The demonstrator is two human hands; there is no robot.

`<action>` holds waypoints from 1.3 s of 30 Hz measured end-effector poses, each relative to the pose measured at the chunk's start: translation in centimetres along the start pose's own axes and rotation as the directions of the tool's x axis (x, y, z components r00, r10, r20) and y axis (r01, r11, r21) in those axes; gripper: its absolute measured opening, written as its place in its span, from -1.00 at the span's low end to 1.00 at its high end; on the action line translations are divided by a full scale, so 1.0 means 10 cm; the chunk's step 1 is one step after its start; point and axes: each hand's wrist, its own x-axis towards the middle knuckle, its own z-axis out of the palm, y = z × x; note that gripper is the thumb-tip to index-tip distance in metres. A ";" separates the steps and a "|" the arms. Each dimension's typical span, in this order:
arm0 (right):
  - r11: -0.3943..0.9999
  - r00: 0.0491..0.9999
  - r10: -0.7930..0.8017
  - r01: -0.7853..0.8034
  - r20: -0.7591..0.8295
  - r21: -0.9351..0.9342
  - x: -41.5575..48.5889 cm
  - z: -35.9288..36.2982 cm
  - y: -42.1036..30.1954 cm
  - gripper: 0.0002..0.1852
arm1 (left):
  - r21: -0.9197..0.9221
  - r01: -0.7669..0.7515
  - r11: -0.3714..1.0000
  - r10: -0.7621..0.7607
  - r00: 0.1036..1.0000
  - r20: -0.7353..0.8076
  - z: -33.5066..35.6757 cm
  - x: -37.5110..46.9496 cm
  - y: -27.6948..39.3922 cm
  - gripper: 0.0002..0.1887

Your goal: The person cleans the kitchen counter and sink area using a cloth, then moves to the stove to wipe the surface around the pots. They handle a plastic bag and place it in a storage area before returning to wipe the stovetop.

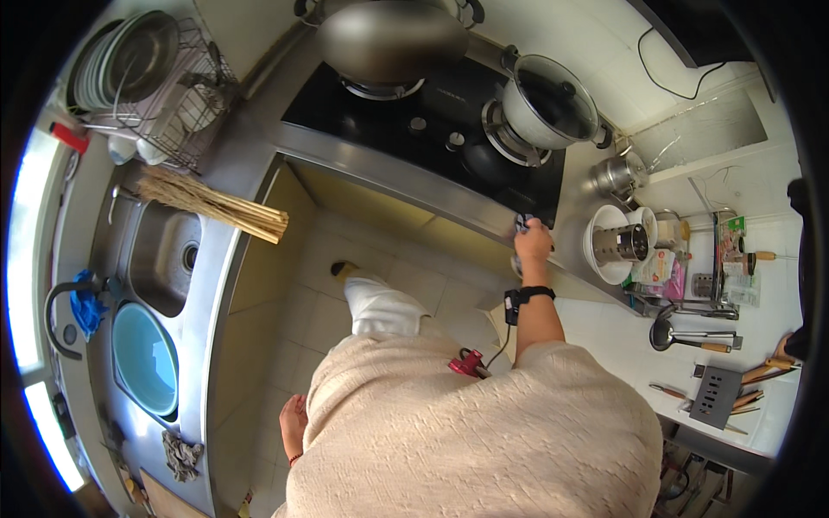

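Observation:
My right hand [534,245] is closed around a dark grey, crumpled item [522,224], probably a cloth, at the front edge of the counter. The black glass gas stove [447,97] lies just beyond that hand, by its near right corner. A wristband with a small black device [513,307] and a cable sits on my right wrist. Low at my left side hangs my left hand [295,419], partly hidden by my beige top. Nothing shows in it, but its fingers cannot be made out fully.
A wok [392,42] and a lidded pot [550,107] stand on the burners. White bowls [602,265] and a steel kettle [618,175] are to the right. A straw brush [214,202] juts past the left counter edge, near the sink [162,259] and a teal basin [146,359].

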 end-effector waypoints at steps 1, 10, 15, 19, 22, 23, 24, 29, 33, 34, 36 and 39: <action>0.999 0.999 -0.045 0.045 -0.028 -0.017 0.03 0.06 -0.07 -0.75 | 0.033 -0.019 0.999 0.020 1.000 -0.017 -0.01 0.06 -0.02 -0.76; 0.917 0.924 -0.382 0.381 -0.016 0.116 -0.05 0.18 -1.36 -0.78 | -0.093 -0.093 0.991 0.105 0.984 0.143 0.15 0.45 0.84 -0.83; 0.470 0.777 -0.536 -0.051 0.331 0.881 0.03 0.15 -1.82 -0.70 | -0.015 -0.028 0.999 0.030 0.994 0.104 0.40 0.39 1.20 -0.81; 0.073 0.755 -0.557 -0.371 0.347 0.926 0.03 -0.01 -1.27 -0.70 | -0.025 -0.052 0.998 0.055 0.990 0.132 0.40 0.40 1.17 -0.80; 0.280 0.888 -0.282 -0.286 0.363 0.916 0.07 -0.13 -0.42 -0.63 | -0.040 0.002 0.999 0.003 0.991 0.133 0.28 0.42 0.94 -0.79; 0.338 0.913 -0.206 -0.272 0.353 0.901 0.09 -0.14 -0.19 -0.62 | -0.029 0.009 1.000 -0.005 0.993 0.119 0.25 0.43 0.85 -0.79; 0.502 0.934 -0.124 -0.231 0.334 0.833 0.11 -0.08 -0.05 -0.61 | -0.017 0.014 1.000 -0.012 0.994 0.106 0.22 0.45 0.76 -0.78; 0.850 0.997 -0.001 -0.040 0.077 0.525 -0.01 0.40 -0.11 -0.61 | 0.008 0.124 0.992 -0.124 0.987 0.102 0.13 0.47 0.55 -0.75; 0.913 0.994 0.038 0.008 -0.105 0.407 -0.15 0.68 -0.83 -0.64 | 0.003 0.036 0.999 -0.036 0.996 0.082 0.12 0.42 0.63 -0.71; 0.921 0.993 0.019 0.028 -0.115 0.388 -0.22 0.73 -1.06 -0.61 | -0.003 0.018 1.000 -0.017 0.997 0.069 0.13 0.41 0.67 -0.71; 0.888 0.972 -0.211 0.234 -0.101 0.397 -0.25 0.75 -1.54 -0.49 | -0.028 0.009 1.000 -0.008 0.999 0.040 0.15 0.39 0.73 -0.69; 0.925 0.967 -0.246 0.215 0.060 0.313 -0.44 0.79 -2.42 -0.25 | -0.037 0.016 0.999 -0.015 0.999 0.040 0.16 0.37 0.81 -0.69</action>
